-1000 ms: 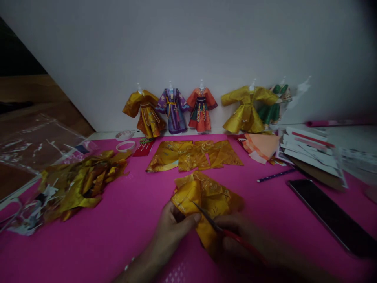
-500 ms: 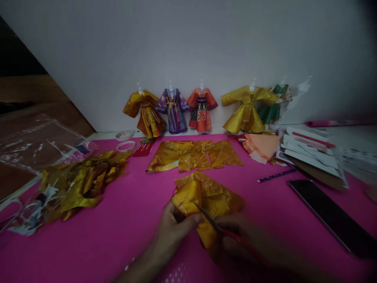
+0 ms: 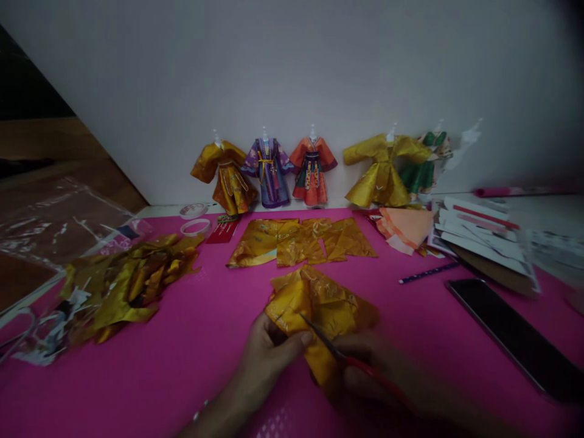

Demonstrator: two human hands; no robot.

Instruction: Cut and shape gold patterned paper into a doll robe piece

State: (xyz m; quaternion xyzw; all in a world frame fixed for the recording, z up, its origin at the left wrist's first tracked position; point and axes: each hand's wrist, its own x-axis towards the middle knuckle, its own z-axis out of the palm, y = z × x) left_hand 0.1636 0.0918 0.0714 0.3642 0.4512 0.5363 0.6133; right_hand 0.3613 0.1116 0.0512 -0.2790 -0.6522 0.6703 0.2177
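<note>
A folded piece of gold patterned fabric (image 3: 337,298) lies at the front middle of the pink mat (image 3: 210,316). My left hand (image 3: 269,353) pinches its near left edge between thumb and fingers. My right hand (image 3: 374,365) is closed around the red handles of a pair of scissors (image 3: 322,334). Their dark blades point up and left over the fabric, with the tip just above my left thumb. Shadow hides part of my right hand. Flat gold fabric pieces (image 3: 296,240) lie beyond the one I hold.
Small dressed forms (image 3: 312,170) stand along the wall. A heap of gold scraps (image 3: 137,286) lies at the left. On the right are a phone (image 3: 511,334), a dark dotted pen (image 3: 429,272), papers (image 3: 483,231) and peach fabric (image 3: 406,226). Tape rolls (image 3: 195,227) sit at the back left.
</note>
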